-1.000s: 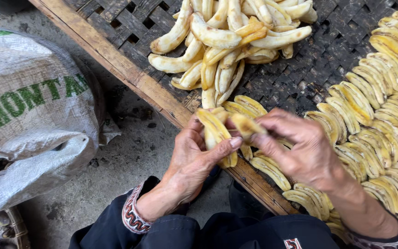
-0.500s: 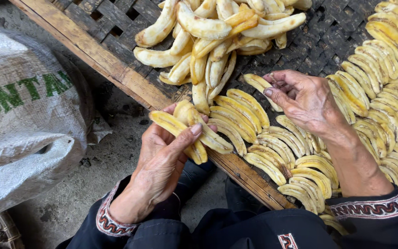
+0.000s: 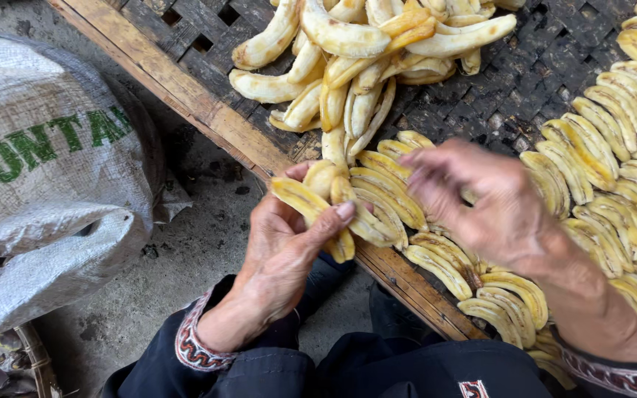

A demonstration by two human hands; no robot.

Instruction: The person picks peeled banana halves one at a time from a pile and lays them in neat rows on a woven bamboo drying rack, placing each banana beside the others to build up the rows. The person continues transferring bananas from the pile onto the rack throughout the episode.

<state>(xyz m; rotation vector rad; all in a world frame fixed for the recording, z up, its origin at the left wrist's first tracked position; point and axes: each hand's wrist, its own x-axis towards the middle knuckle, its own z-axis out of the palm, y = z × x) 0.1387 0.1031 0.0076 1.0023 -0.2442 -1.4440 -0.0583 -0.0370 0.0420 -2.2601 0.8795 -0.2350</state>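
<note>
Just the head view here, looking straight down. The left hand (image 3: 289,243) has a small stack of banana slices (image 3: 333,210), its fingers (image 3: 333,219) curled around them with the thumb pressed on top. The slices' long axis runs from upper left down to lower right, and they sit over the wooden frame edge (image 3: 186,96) of a woven drying tray (image 3: 525,81).

The right hand (image 3: 481,199) hovers just beside that stack, on its right, over the rows of laid-out slices (image 3: 444,265). It's motion-blurred, so I honestly can't tell whether its fingers are pinching anything or are just loosely spread. Either way it's the hand nearer the rows, and the held stack lies to its left.

Further up the tray there's a heap of peeled whole bananas (image 3: 363,59), and more tidy rows of slices (image 3: 621,140) run along the right side. Off to the left, on the concrete floor, sits a white woven sack (image 3: 46,177).
</note>
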